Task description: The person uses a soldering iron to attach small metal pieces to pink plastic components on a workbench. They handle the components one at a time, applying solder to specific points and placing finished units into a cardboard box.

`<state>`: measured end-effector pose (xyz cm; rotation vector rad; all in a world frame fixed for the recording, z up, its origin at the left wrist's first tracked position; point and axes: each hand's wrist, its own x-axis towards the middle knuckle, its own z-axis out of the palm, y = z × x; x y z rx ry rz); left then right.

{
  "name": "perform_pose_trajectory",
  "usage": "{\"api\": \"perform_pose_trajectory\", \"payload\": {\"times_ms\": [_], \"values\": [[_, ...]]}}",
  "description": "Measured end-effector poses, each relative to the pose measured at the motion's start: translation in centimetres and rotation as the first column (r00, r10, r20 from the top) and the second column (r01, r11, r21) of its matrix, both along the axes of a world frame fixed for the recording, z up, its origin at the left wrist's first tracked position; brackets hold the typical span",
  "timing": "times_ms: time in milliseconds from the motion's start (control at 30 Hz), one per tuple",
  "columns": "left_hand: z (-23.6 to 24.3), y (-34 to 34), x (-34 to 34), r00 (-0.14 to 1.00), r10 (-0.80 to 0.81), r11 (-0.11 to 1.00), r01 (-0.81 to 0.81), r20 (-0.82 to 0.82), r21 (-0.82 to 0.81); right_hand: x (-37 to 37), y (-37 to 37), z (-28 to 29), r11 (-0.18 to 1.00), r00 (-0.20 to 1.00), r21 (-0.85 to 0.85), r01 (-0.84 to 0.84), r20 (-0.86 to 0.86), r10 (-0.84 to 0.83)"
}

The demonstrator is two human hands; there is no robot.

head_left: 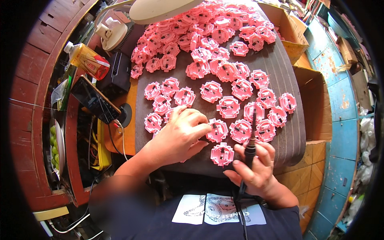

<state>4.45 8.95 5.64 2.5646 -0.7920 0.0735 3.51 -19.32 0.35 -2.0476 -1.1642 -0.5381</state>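
- Left hand [180, 134], fingers curled, pressing pink part [217, 130] at frame centre: hold flat.
- Right hand [256, 172] gripping black iron [251, 140]: keep tip steady, touch briefly.

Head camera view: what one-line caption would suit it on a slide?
Left hand steadies a pink plastic part while right hand holds a soldering iron over more.

Not much packaging here. A clear plastic drink bottle with yellow liquid, white cap and red label [86, 60] lies tilted at the far left. Just below it, a black smartphone with a dark screen [95, 100] rests at an angle. Open brown cardboard boxes [316, 104] stand along the right side. A crumpled clear plastic bag [60, 93] lies beside the phone.
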Motion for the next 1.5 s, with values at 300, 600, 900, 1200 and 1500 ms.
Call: {"api": "perform_pose_trajectory", "payload": {"times_ms": [300,600,900,1200,1500], "values": [[-0.8,-0.4,3.8,0.951,0.163,0.974,-0.197,0.262,0.111,-0.4,2.2,0.5,0.991,0.998,-0.123,0.056,0.033,-0.052],[0.0,0.0,1.4,0.974,0.150,0.968,-0.180,0.172,0.175,-0.3,1.5,0.4,0.988,0.995,-0.114,0.100,0.025,-0.098],[0.1,-2.6,3.7,0.979,0.068,0.982,-0.099,0.190,0.163,1.9,-2.6,0.5,0.982,0.989,0.132,0.138,0.030,-0.143],[-1.2,1.3,8.4,0.897,0.301,0.943,-0.330,0.323,0.039,3.3,-4.1,-1.8,0.935,0.975,0.282,0.217,-0.119,-0.190],[-1.5,2.3,9.4,0.854,0.223,0.951,-0.297,0.471,0.088,3.2,-4.1,-1.7,0.931,0.971,0.280,0.234,-0.105,-0.213]]}}
